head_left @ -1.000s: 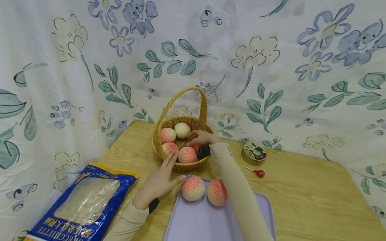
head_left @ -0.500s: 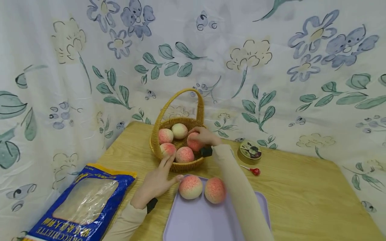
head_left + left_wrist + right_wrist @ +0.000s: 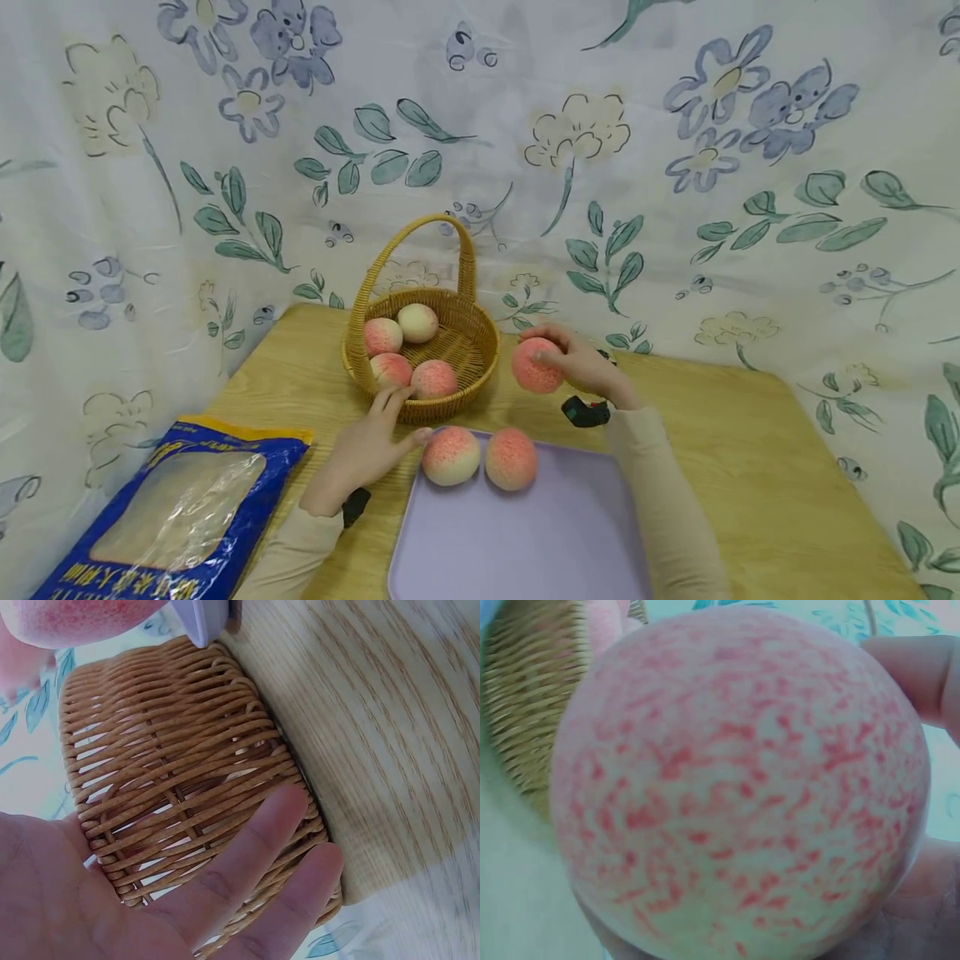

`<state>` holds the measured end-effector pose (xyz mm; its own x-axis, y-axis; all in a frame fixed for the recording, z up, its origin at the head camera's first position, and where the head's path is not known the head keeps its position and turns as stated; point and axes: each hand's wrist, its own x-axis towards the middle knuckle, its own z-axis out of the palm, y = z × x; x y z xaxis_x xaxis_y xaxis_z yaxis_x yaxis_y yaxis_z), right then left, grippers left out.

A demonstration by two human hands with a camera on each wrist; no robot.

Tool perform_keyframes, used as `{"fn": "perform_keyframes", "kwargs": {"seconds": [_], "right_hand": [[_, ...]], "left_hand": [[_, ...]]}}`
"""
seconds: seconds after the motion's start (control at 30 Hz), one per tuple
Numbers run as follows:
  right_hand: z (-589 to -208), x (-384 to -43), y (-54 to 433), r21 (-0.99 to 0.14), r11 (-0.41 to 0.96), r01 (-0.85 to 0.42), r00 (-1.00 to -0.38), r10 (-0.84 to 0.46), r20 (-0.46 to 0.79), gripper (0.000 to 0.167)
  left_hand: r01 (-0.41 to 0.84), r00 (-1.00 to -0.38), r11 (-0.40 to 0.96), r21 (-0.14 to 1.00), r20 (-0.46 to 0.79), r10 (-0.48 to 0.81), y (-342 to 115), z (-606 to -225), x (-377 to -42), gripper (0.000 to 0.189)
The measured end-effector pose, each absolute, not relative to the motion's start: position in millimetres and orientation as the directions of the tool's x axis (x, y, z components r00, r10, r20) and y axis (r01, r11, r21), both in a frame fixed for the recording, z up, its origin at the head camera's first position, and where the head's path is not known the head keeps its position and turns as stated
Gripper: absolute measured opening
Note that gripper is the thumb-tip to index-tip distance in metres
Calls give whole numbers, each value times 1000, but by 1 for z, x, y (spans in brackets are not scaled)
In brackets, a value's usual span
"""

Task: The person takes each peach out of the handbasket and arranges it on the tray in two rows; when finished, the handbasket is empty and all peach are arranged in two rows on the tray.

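My left hand (image 3: 363, 454) straddles the near-left rim of a wicker basket (image 3: 468, 354). In the left wrist view, two fingers (image 3: 255, 847) rest against the basket's outer wall, while other fingers reach over the rim. Its thumb points toward a toy peach (image 3: 451, 456) on a lilac tray (image 3: 517, 542). With fingers and thumb round it, my right hand (image 3: 581, 362) holds another red-speckled toy peach (image 3: 742, 787) above the table, right of the basket. Several peaches, including a pale one (image 3: 417, 322), lie in the basket's left and near part.
A second peach (image 3: 512, 459) sits on the tray beside the first. A blue pasta bag (image 3: 187, 508) lies at the left on the wooden table (image 3: 750, 467). A flowered curtain (image 3: 495, 125) hangs behind. My right hand mostly hides a round tin.
My right hand has lifted a peach out of the basket and carried it right, past the rim. My left hand keeps its place on the basket. The head view has shifted slightly right.
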<state>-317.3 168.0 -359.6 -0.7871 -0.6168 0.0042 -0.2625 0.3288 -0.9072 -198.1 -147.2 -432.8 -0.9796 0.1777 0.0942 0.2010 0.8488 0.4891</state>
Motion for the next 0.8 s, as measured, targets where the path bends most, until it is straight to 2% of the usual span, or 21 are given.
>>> {"fn": "perform_keyframes", "kwargs": {"seconds": [0.3,0.63,0.8], "right_hand": [[-391,-261,220,-861,447,-244,-816,-574,-67,41],[-427,-234,219,-847,489,-207,-826,-552,-117,38],[-434,-230,215,-841,476,-257,-819,-569,-72,38]], "left_hand": [[199,-980,847,492,89,179,-144,-432,-197,73],[198,-980,848,492,75,185,-145,-431,-195,74],[217,-976,849,482,100,193,-144,-432,-196,74]]}}
